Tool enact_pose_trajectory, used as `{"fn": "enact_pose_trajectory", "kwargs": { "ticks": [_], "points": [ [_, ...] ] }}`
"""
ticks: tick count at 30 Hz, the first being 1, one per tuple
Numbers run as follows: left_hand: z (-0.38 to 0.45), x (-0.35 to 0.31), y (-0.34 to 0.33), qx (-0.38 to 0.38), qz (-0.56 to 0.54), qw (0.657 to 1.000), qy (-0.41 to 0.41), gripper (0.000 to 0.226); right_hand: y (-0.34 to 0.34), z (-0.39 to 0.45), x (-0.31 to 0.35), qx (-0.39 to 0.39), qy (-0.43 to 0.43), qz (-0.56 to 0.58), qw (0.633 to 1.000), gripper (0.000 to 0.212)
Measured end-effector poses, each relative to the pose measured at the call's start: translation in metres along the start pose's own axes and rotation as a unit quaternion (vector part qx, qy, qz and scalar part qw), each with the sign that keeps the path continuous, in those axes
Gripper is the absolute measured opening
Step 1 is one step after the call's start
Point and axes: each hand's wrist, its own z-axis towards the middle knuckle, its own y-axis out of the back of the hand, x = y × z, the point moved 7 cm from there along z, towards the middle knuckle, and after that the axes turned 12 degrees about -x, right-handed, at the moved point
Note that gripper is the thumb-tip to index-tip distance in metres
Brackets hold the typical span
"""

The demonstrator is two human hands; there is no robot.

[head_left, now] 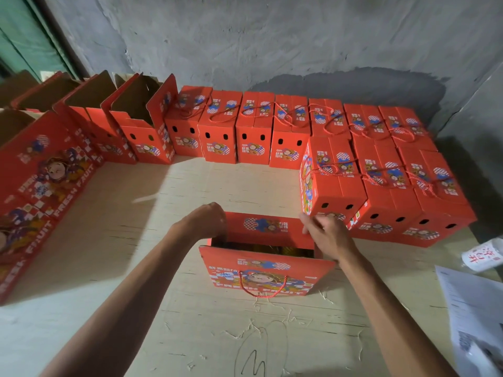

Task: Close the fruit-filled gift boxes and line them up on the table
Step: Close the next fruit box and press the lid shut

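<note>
Red cardboard dominates the table [114, 268]. At far left, a large flat carton [40, 186] leans along the table edge. Beyond it, a row of open boxes [130, 126] stands with flaps raised against the wall [272, 36]. The row continues rightward as closed boxes [250, 131], rope handles lying across their tops. At right, a second block of closed boxes [381, 186] sits in front of that row, nearer the person.

In the centre foreground stands the box [261, 257] being worked on, apart from both rows. Its far flap is folded partway over the opening; its near flap [266, 270] hangs down the front with a rope handle [262, 284]. Dark contents show in the gap, too dim to identify.

The left hand [206, 219] grasps the far flap's left corner, fingers curled over its edge. The right hand [326, 235] pinches the flap's right corner.

At far right lie a white bottle [483, 257] and printed papers [473, 317].
</note>
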Motion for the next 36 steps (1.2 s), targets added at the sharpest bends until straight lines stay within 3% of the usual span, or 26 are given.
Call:
{"fn": "enact_pose_trajectory", "kwargs": {
  "ticks": [2,5,8,10,14,17,20,23,24,25,28,33,36],
  "points": [
    [0.001,0.003,-0.003,-0.009,-0.015,1.000,-0.001,0.023,0.001,-0.002,-0.003,0.015,-0.013,0.015,1.000,0.059],
    [-0.001,0.001,-0.015,-0.018,-0.156,0.986,-0.049,0.040,-0.003,-0.014,-0.003,0.057,-0.006,0.039,0.998,0.063],
    [-0.015,-0.007,-0.031,0.011,-0.314,0.944,-0.104,0.062,-0.009,-0.024,-0.009,0.038,0.036,0.059,0.997,0.057],
    [-0.018,-0.002,-0.036,0.014,-0.398,0.912,-0.098,0.061,-0.010,-0.026,-0.012,0.030,0.073,0.085,0.993,0.057],
    [-0.018,0.010,-0.031,-0.035,-0.457,0.883,-0.099,0.048,-0.011,-0.024,-0.014,0.029,0.150,0.075,0.985,0.023],
    [-0.025,0.011,-0.031,-0.069,-0.448,0.884,-0.113,0.056,-0.017,-0.020,-0.020,0.034,0.159,0.014,0.987,0.028],
    [-0.028,0.011,-0.031,-0.088,-0.424,0.894,-0.111,0.068,-0.019,-0.018,-0.025,0.061,0.106,0.021,0.992,0.054],
    [-0.038,-0.002,-0.018,-0.181,-0.240,0.920,-0.251,0.078,-0.023,-0.022,-0.027,0.119,0.024,0.083,0.989,0.076],
    [-0.039,-0.006,-0.022,-0.221,-0.161,0.904,-0.329,0.072,-0.023,-0.022,-0.027,0.130,0.008,0.093,0.987,0.079],
    [-0.034,-0.004,-0.030,-0.191,-0.135,0.911,-0.338,0.074,-0.024,-0.022,-0.026,0.138,0.003,0.091,0.986,0.081],
    [-0.007,0.016,-0.051,-0.100,-0.181,0.949,-0.240,0.094,-0.028,-0.019,-0.020,0.171,0.016,0.050,0.984,0.087],
    [0.012,0.021,-0.065,-0.076,-0.087,0.954,-0.275,0.095,-0.036,-0.008,-0.019,0.194,0.075,-0.096,0.973,0.102],
    [0.004,0.019,-0.060,-0.106,-0.143,0.943,-0.280,0.082,-0.031,-0.011,-0.022,0.171,0.083,-0.073,0.979,0.093]
  ]
}}
